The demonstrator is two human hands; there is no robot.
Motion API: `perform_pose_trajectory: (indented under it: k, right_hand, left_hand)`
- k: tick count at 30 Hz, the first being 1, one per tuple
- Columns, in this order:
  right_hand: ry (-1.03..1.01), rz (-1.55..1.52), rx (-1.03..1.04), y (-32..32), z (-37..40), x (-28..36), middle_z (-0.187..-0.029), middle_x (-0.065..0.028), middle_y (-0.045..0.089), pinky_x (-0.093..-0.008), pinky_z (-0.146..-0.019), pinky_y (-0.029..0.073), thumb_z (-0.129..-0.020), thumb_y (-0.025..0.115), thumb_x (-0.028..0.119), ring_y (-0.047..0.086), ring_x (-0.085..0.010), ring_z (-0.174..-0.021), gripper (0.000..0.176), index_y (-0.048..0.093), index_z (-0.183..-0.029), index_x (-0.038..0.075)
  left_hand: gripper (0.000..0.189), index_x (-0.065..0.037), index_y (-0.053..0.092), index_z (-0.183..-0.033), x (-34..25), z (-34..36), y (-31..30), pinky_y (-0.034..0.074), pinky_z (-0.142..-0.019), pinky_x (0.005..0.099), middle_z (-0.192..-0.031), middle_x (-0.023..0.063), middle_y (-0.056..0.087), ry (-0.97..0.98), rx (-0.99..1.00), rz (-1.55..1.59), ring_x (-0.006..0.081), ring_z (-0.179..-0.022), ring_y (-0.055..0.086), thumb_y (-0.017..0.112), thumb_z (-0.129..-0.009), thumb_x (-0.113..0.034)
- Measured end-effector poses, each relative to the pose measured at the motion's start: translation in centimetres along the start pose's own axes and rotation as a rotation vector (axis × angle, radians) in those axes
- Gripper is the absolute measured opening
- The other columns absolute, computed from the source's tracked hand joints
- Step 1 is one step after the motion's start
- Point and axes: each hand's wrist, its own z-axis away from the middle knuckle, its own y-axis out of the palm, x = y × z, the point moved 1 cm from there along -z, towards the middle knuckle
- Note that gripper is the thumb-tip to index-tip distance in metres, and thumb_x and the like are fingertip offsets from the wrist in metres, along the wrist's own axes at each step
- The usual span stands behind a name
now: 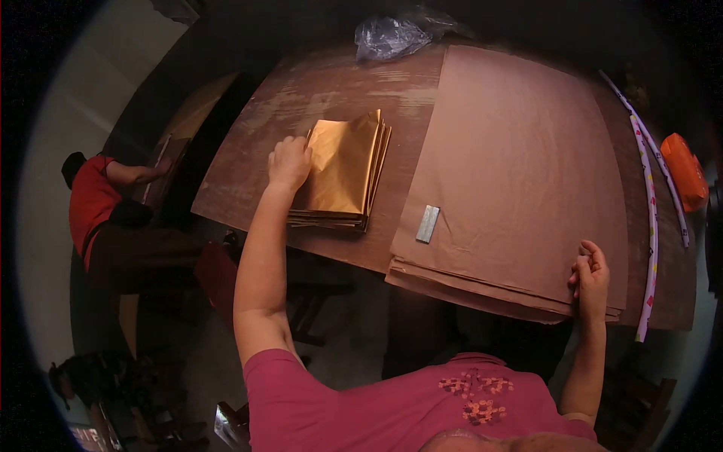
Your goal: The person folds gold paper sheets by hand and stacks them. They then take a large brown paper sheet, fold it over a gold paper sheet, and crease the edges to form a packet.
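Observation:
My left hand (291,162) is at the left edge of a stack of shiny gold paper sheets (343,169), its fingers curled onto that edge. The upper gold sheets bow up a little at the far and right sides. My right hand (591,279) hovers at the near right corner of a big stack of brown paper sheets (527,166), fingers loosely bent and apart, holding nothing I can see. A small grey metal block (428,224) lies on the brown paper, near its left edge.
Two patterned rolled tubes (648,226) lie along the right of the wooden table (248,158), beside an orange packet (684,172). Crumpled clear plastic (392,38) sits at the far edge. To the left, a person in red (98,196) bends over another table.

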Motion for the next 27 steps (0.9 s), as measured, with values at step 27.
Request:
perform_pose_trajectory:
  k: [27]
  right_hand:
    - [0.004, 0.062, -0.034, 0.4, 1.0, 0.3, -0.09, 0.0005, 0.055, -0.0183, -0.059, 0.043, -0.1, 0.055, 0.009, 0.051, -0.0045, -0.067, 0.032, 0.056, -0.131, 0.002]
  left_hand:
    - [0.033, -0.01, 0.06, -0.127, -1.2, -10.2, 10.1, 0.042, -0.104, 0.0416, -0.128, 0.0155, 0.059, 0.447, 0.234, 0.435, 0.0348, -0.122, 0.054, 0.054, -0.096, -0.02]
